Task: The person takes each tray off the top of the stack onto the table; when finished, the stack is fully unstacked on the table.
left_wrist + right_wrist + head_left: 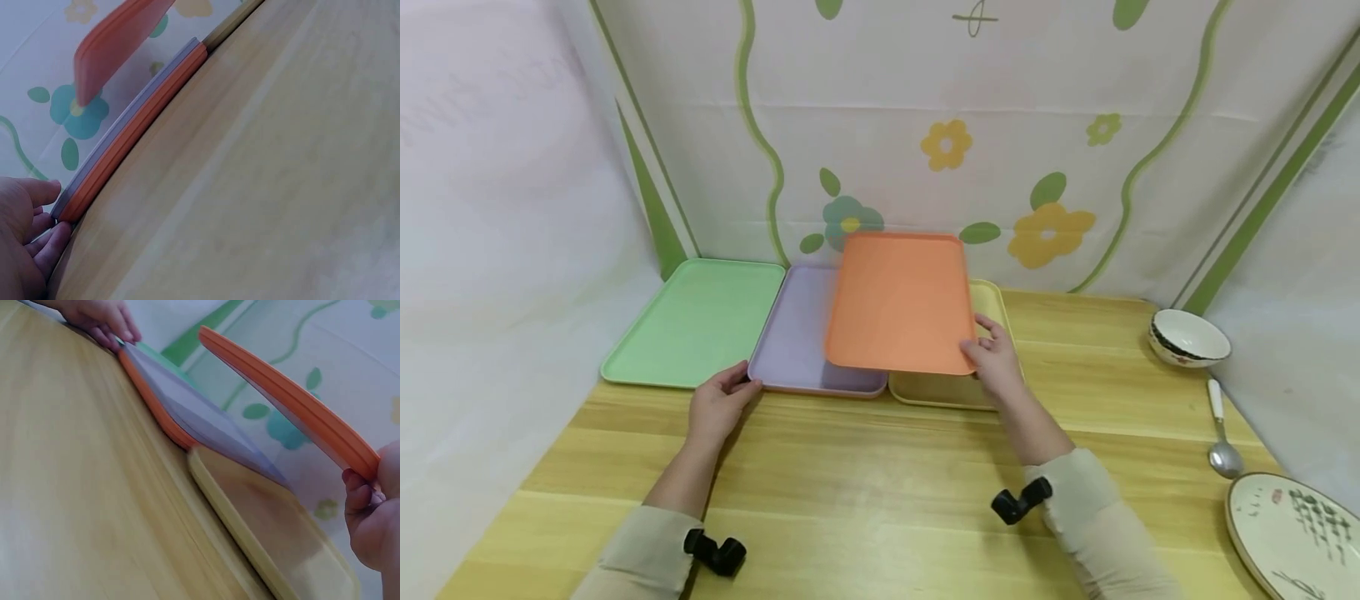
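Note:
My right hand (997, 360) pinches an orange tray (902, 304) by its near right corner. The tray hangs raised and tilted above the others, overlapping a purple tray (797, 333) and a yellow tray (943, 390) in the head view. Under the purple tray an orange rim (134, 134) shows, like a second orange tray stacked below. At this stack's near left corner, my left hand (718, 408) grips with thumb and fingers around the edge. A green tray (696, 321) lies flat just left of the purple one.
On the right of the wooden table (850, 500) stand a patterned bowl (1191, 337), a spoon (1223, 446) with a white handle, and a plate (1285, 533) at the near edge. A flower-printed curtain (880, 108) hangs behind the trays.

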A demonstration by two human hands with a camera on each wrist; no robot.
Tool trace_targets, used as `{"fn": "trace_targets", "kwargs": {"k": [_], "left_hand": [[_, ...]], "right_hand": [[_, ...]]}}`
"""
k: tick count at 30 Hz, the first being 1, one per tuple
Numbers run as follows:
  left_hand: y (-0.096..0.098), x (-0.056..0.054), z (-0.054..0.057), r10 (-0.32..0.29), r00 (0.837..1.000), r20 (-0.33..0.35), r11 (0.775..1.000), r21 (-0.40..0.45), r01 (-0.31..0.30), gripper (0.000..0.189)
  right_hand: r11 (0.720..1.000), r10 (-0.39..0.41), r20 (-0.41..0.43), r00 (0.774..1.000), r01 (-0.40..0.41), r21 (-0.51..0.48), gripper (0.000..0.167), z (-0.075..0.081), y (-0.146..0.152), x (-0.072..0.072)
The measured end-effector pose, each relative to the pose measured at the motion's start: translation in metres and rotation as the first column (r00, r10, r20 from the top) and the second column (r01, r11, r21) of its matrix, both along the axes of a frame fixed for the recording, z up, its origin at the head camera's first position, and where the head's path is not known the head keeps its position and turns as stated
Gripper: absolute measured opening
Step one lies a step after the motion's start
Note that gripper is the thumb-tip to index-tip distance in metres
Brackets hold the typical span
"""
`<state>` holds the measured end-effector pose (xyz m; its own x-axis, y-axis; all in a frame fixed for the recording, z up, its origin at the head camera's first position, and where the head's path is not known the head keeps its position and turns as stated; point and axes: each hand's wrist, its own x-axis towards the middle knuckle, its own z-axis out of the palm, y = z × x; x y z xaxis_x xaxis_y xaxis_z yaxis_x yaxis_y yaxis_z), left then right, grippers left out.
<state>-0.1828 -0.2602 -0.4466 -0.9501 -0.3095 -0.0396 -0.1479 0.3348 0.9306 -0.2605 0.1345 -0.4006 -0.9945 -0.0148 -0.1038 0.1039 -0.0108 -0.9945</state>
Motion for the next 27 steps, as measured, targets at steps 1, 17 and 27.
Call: {"fn": "trace_targets", "kwargs": {"k": [1,17,27], "left_hand": [[0.000,0.000,0.000,0.001,1.000,0.003,1.000,-0.004,-0.001,0.054],[-0.007,0.004,0.002,0.018,1.000,0.018,1.000,0.002,-0.018,0.052],[-0.011,0.007,0.001,0.013,1.000,0.027,1.000,0.018,-0.013,0.054]], "right_hand": [[1.000,0.005,-0.003,1.000,-0.005,-0.003,0.064,0.002,0.011,0.002],[0.960,0.026,-0.161,0.987,-0.070,-0.272,0.046,0.017,0.161,0.031],[0.973,0.053,-0.193,0.980,-0.094,-0.209,0.044,0.015,0.239,0.038]]}}
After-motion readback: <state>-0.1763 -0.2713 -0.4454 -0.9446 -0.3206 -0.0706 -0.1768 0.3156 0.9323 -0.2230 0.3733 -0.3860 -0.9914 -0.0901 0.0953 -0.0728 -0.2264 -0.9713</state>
